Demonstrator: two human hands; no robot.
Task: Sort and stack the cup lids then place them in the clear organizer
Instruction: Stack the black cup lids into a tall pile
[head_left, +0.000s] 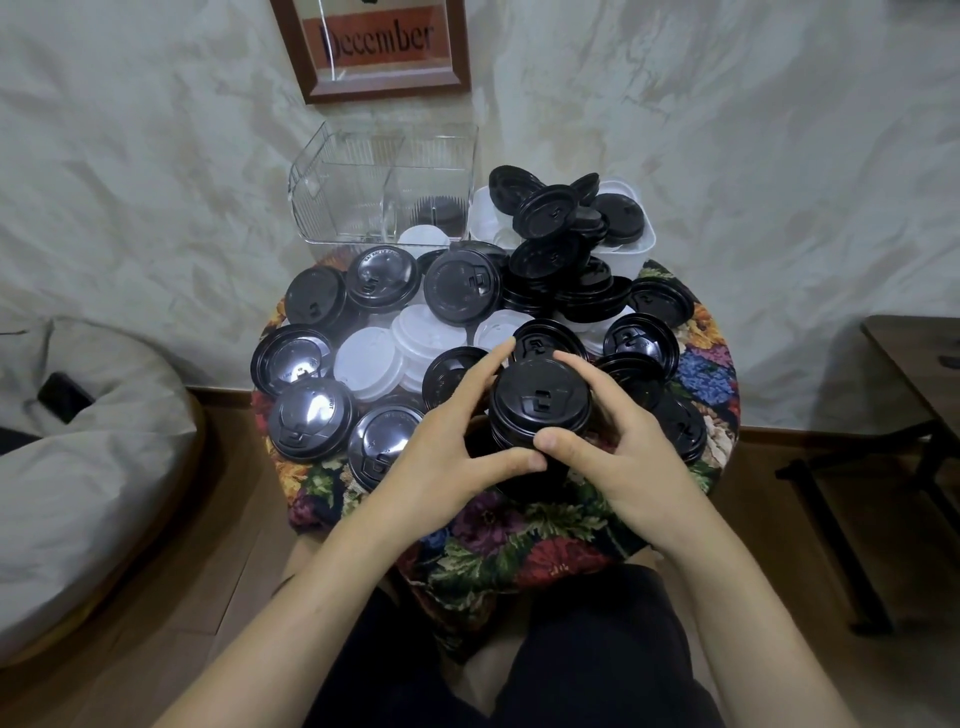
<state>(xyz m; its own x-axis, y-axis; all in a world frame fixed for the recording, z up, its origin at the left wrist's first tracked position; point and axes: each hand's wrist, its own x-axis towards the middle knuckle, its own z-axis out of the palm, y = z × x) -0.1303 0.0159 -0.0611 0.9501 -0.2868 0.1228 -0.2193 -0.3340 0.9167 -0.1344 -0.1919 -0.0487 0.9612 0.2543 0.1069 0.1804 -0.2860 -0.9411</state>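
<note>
While loose black lids (306, 358) and white lids (369, 364) still litter the left of the table (519, 530), sorting looks far from finished. Above them the clear organizer (343, 208) waits at the table's far edge. A dark ribbed shape shows through its right compartment, too faint to name. At centre, the left hand (457, 447) and right hand (618, 452) curl their fingers round a black stack (540, 410), probably to square it. Its lower lids are hidden. At upper right a white tub (631, 249) overflows with more.

Clear plastic organizer (343, 208) at the floral-clothed round table's (519, 525) far edge; white plastic tub (631, 260) just right; black and white plastic cup lids (462, 286) before both.
</note>
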